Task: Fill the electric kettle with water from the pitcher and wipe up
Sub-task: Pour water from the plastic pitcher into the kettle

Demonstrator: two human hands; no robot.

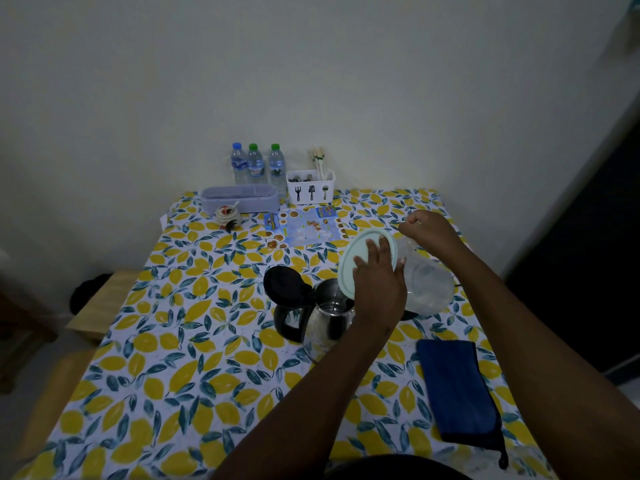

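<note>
Your clear plastic pitcher with the pale mint round lid (427, 282) is tipped hard over to the left, long axis near horizontal, lid end aimed down-left over the open mouth of the stainless steel electric kettle with black handle (327, 318). Your left hand (379, 275) lies flat on the lid, fingers spread and pressing it, palm over the kettle's right rim. Your right hand (427, 228) is curled closed at the pitcher's far upper side; can't tell exactly what it grips, likely the handle, which is hidden. Pitcher holds some water pooled at its lower wall. Kettle stands upright mid-table, its black hinged lid (282, 284) flipped open to the left, interior shiny; water level unclear. Folded dark blue cloth (459, 388) lies flat near-right of the kettle, long axis running toward you, untouched. All on the lemon-print tablecloth (180, 358). Far edge by the wall: three small plastic water bottles (255, 164), a white cutlery caddy (310, 188) holding spoons and chopsticks, a lilac oblong lidded box (240, 198), a small ceramic jar (227, 216), and a blue printed menu sheet (301, 226).
</note>
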